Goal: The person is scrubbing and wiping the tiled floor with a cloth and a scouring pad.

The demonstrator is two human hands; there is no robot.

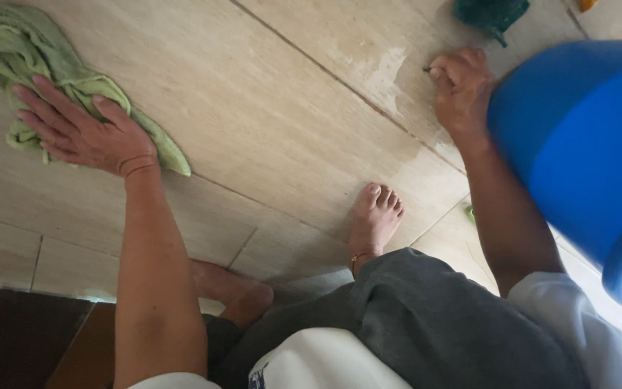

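Squatting low on the tile floor (268,122), I look down past my knees. The floor is the biggest thing here, pale beige w/ thin lines between the tiles, and a whitish scuffed patch (379,72) shows near my right hand.

Next biggest is the blue bucket (577,158). It sits just beside my right arm, close enough to reach w/o getting up, I think.

Then the green cloth (8,50), bunched up on the floor at the far left. My left hand (80,133) lies flat on top of it, fingers spread out, not squeezing. Pressing down like that keeps the cloth flat on the tile, and it prob. props me up too.

My right hand (462,86) is curled tight into a fist right at the scuffed patch. A tiny dark tip pokes out by my fingers, but it's too small to tell what it is.

My bare right foot (376,216) is flat on the tile between my arms, toes pointing fwd, so I stay steady.

Smallest bits: a dark green scrubby thing (491,13) lies past my right hand at the top edge, not touched.
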